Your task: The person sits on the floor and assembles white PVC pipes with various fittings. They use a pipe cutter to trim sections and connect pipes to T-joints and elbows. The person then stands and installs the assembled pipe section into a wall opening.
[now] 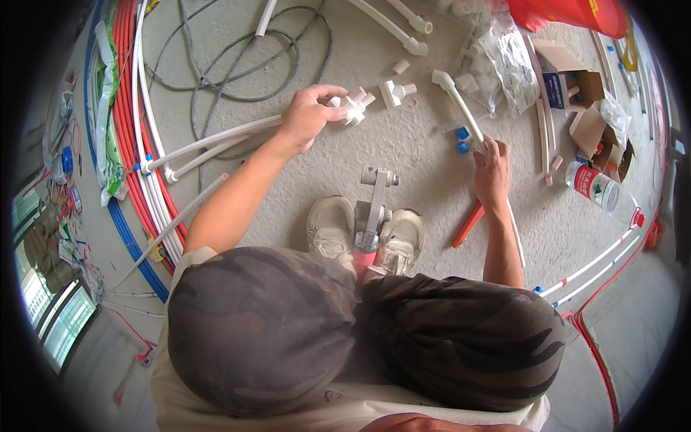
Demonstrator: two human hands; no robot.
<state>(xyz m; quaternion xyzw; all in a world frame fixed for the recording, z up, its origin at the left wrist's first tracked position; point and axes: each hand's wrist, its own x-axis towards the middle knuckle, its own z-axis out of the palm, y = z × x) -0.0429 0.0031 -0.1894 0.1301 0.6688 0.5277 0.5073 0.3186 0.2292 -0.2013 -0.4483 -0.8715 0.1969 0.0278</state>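
My left hand [309,117] pinches a white plastic pipe fitting with short pipe stubs [356,106] between thumb and fingers. Just right of it, a white tee fitting with a stub [392,94] lies on the concrete floor. My right hand [492,170] is closed around a long white pipe [465,110], which carries an elbow fitting [442,79] at its far end. Under the right wrist shows the red handle of a tool [467,225], its other end hidden. A pipe fusion welder [376,200] with metal heating sockets stands between my shoes [331,224].
Red pipes [123,70], blue pipes [135,249] and elbowed white pipes [216,141] run along the left. Grey cable [259,97] coils ahead. At right are blue caps [462,147], a bag of fittings [505,59], open cardboard boxes [591,132] and a plastic bottle [594,186].
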